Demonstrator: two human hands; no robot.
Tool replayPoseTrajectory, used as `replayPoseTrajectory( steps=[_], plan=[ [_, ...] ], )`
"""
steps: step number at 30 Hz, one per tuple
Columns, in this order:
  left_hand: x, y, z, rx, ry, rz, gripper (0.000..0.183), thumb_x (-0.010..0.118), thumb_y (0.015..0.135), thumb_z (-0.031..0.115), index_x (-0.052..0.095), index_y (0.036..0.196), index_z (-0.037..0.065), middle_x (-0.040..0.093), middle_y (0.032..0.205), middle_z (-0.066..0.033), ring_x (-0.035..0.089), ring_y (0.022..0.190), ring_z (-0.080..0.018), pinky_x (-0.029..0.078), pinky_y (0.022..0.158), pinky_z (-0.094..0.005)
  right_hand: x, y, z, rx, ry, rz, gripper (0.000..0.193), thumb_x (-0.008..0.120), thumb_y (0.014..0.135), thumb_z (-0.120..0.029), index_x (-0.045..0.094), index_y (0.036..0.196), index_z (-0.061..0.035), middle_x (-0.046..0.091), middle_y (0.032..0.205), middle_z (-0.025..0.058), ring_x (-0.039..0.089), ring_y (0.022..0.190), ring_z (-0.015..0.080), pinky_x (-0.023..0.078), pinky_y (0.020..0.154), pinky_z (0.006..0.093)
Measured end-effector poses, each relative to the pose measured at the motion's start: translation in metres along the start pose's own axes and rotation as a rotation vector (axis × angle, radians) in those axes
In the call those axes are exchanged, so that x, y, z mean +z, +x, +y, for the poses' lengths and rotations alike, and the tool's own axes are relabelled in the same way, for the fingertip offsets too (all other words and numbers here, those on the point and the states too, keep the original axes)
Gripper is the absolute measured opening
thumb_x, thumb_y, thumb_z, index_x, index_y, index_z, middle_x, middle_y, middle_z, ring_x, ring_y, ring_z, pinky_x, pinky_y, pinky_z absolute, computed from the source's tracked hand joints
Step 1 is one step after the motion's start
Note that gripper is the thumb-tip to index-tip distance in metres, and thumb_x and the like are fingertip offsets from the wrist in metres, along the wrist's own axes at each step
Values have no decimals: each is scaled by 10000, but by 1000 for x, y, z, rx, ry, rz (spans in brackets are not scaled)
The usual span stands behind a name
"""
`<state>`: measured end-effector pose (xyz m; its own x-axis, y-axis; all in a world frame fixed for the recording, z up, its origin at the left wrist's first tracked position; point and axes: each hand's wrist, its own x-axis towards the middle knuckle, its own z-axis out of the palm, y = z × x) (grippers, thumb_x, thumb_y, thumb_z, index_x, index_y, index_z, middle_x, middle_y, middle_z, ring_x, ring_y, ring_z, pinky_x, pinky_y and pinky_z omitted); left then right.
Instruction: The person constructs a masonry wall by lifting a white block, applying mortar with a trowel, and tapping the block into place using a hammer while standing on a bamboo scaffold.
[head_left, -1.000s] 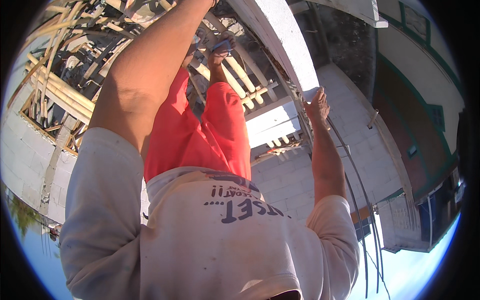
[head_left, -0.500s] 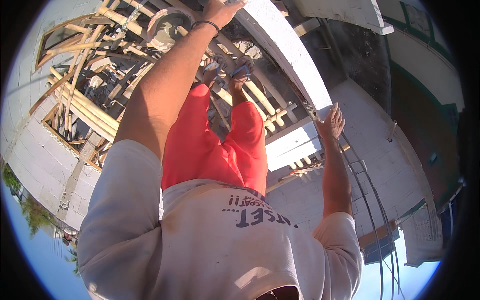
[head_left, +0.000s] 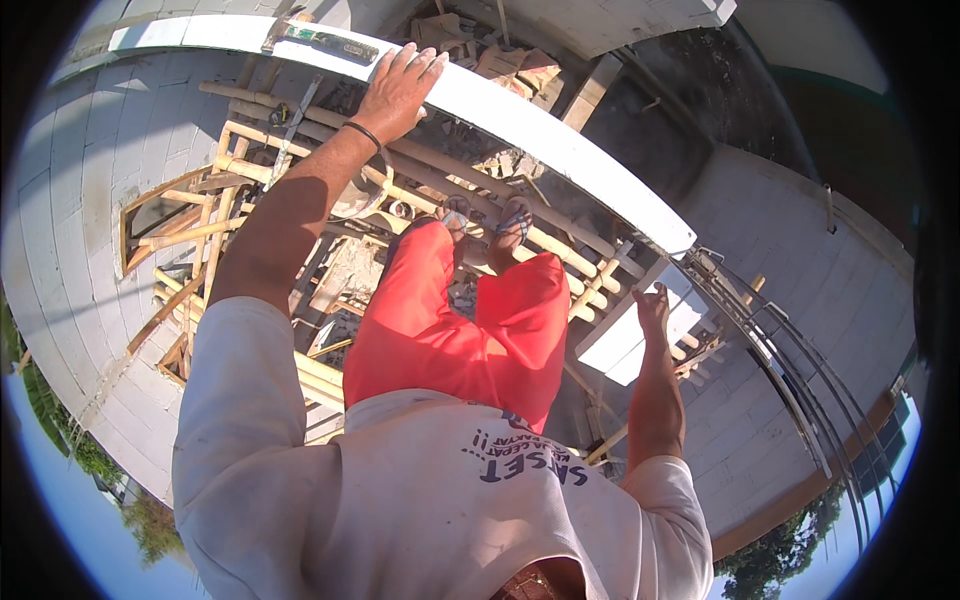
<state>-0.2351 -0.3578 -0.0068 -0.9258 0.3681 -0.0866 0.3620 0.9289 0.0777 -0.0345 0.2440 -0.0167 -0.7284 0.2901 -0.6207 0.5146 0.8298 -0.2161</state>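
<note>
Wall (head_left: 560,125) top — smooth, white-plastered, long and flat, curving across my view above a grey block face (head_left: 90,180). Below it, a bamboo scaffold (head_left: 300,170): round pale poles lashed in rows, rough plank offcuts among them. A spirit level (head_left: 330,42), green and long, lies on the wall top just left of the hand.

Left hand (head_left: 398,88): arm stretched straight out, dark band on the wrist, palm flat down on the wall top, fingers spread and lying over the far edge — open, pressing, gripping nothing I can see.

Right hand (head_left: 652,308): forearm raised, elbow bent, fingers loosely open and pointing up, holding nothing; it hangs free just beside the lower end of the wall and a bright white slab (head_left: 640,340). Bent steel bars (head_left: 780,330) arc away to its right.

Red shorts, sandalled feet on the poles.
</note>
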Motion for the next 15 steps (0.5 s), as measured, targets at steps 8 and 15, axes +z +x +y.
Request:
replayPoseTrajectory(
  steps=[8,15],
  plan=[
    [6,0,-10,39,69,6,962,817,672,66,354,1513,128,434,1502,-77,389,1378,-333,277,1156,-498,-10,51,22,-2,-77,-4,735,754,804,-368,497,1356,45,665,1118,255,650,1057,379,510,903,456],
    [19,15,4,94,77,52,996,757,619,-26,338,1514,92,406,1523,-90,347,1416,-337,249,1173,-491,46,94,101,-347,-87,349,561,759,811,-354,582,1185,25,615,1083,199,606,1003,411,495,860,467]
  ],
)
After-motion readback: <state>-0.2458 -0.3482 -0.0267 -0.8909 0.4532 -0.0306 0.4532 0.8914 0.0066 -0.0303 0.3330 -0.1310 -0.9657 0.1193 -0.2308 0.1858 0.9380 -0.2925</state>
